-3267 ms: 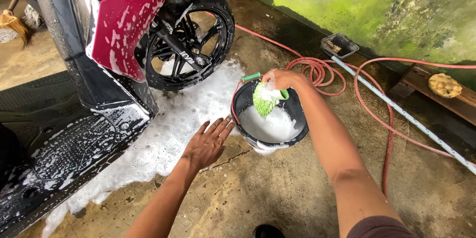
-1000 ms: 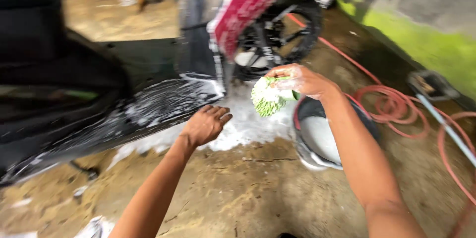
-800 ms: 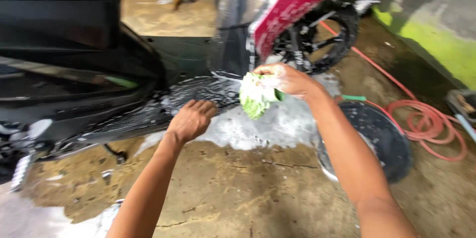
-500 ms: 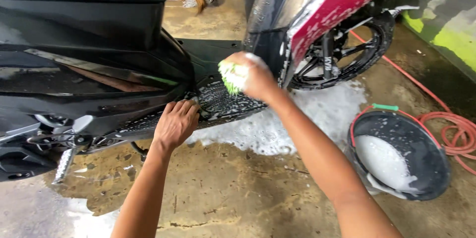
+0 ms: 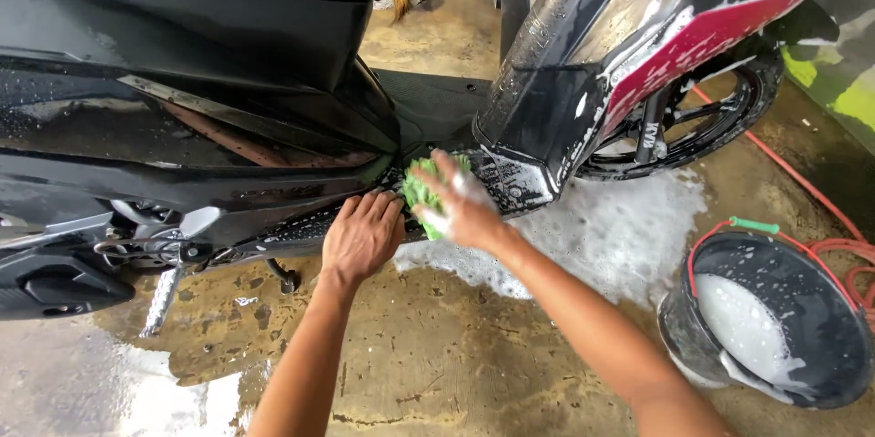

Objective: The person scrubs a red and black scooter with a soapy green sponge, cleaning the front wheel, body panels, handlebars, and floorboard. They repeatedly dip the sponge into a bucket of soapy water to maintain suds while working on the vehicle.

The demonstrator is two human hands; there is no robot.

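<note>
A soapy right hand (image 5: 460, 205) clamped a green wash mitt (image 5: 421, 191) against the black scooter's footboard (image 5: 492, 184) — the left hand (image 5: 363, 235), fingers together, rested flat beside it — near a suds-filled bucket (image 5: 775, 318).

An outdoor wash bay for motorbikes. A black and red scooter (image 5: 273, 127) stands on a wet concrete floor (image 5: 437, 355) with white suds pooled beside its front wheel (image 5: 693, 118). A dark bucket (image 5: 775, 328) of soapy water, a red hose (image 5: 802, 182) and a moss-stained wall (image 5: 848, 82) sit nearby.
</note>
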